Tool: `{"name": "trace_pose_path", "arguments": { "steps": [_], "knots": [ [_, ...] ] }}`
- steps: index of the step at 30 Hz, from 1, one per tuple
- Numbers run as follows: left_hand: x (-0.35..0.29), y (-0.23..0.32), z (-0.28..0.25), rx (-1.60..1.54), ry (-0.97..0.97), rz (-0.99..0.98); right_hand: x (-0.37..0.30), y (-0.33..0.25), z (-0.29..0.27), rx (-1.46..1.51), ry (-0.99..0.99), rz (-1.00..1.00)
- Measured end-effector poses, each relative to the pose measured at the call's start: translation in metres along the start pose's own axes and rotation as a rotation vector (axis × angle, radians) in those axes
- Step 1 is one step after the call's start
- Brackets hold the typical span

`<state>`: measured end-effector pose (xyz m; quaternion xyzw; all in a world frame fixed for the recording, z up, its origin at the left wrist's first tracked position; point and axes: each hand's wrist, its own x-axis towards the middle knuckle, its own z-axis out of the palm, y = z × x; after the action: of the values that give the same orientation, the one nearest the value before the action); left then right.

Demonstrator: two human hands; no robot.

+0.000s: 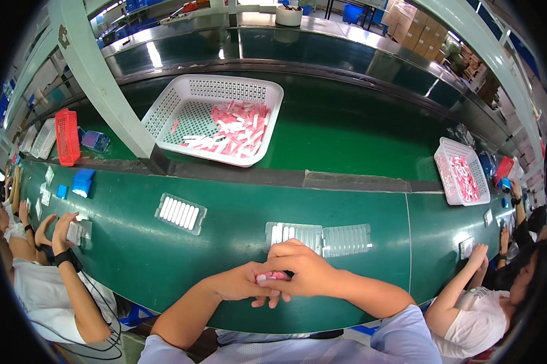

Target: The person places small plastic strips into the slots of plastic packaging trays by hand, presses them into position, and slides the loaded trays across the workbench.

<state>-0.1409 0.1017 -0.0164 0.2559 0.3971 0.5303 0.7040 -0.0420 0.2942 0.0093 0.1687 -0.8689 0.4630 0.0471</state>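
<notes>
My left hand (238,283) is curled around a small bunch of pink-and-white sticks (271,276), whose ends show between the hands. My right hand (305,270) closes over the bunch from the other side, and its fingers partly hide the sticks. Just beyond the hands lies an opened clear plastic tray (347,241). Its left half has a few white sticks (282,232) in the slots; my right hand covers part of that half. Farther left, a second clear tray (181,213) holds a row of several white sticks.
A white basket (272,115) of loose pink and white sticks stands beyond the ledge (237,173). Another basket (448,176) is at right. Blue boxes (82,182) sit at left. People work on both sides, a left co-worker's hand (64,230) and a right co-worker's hands (478,256) over trays.
</notes>
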Motion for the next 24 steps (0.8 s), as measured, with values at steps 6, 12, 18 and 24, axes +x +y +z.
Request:
{"name": "trace_pose_path", "arguments": {
  "steps": [6,12,18,24],
  "knots": [
    [0.0,0.008,0.0,0.059,0.049,-0.053,-0.003,0.0,-0.002,-0.132,0.175,-0.136],
    [-0.004,0.005,-0.001,-0.025,0.035,0.072,-0.001,0.0,-0.007,-0.187,0.243,-0.135],
    [-0.003,0.001,-0.001,-0.092,0.064,0.166,-0.003,-0.001,-0.009,-0.139,0.265,-0.067],
    [-0.004,0.004,-0.001,0.017,0.222,0.19,-0.002,0.002,-0.008,-0.187,0.349,-0.097]
  ]
}}
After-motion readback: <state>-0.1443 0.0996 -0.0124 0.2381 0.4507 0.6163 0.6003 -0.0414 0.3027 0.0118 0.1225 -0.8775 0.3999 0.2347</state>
